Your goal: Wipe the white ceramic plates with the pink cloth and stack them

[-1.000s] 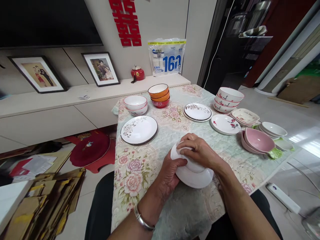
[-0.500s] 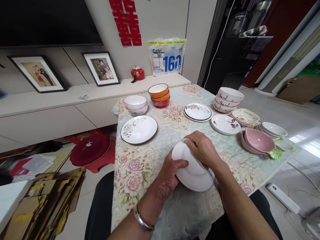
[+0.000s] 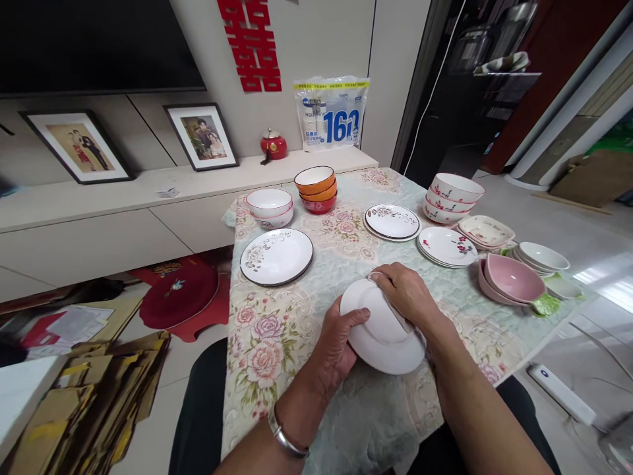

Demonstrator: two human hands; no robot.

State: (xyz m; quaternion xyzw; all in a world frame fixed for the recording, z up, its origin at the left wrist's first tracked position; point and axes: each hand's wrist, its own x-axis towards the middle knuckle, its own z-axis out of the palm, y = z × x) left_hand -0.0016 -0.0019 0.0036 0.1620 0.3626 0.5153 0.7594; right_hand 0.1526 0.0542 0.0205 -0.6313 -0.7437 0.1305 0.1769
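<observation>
1. The left hand [image 3: 341, 338] clamped a white plate [image 3: 383, 335], underside up, over the table's [image 3: 356, 425] near side.
2. The right hand [image 3: 408, 295] covered its far-right edge, finger closure unclear.
3. A loose left grip could have dropped it.

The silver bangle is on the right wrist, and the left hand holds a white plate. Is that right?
In the head view, the bangle is on the left wrist, not the right; the left hand does hold a white plate.
</observation>
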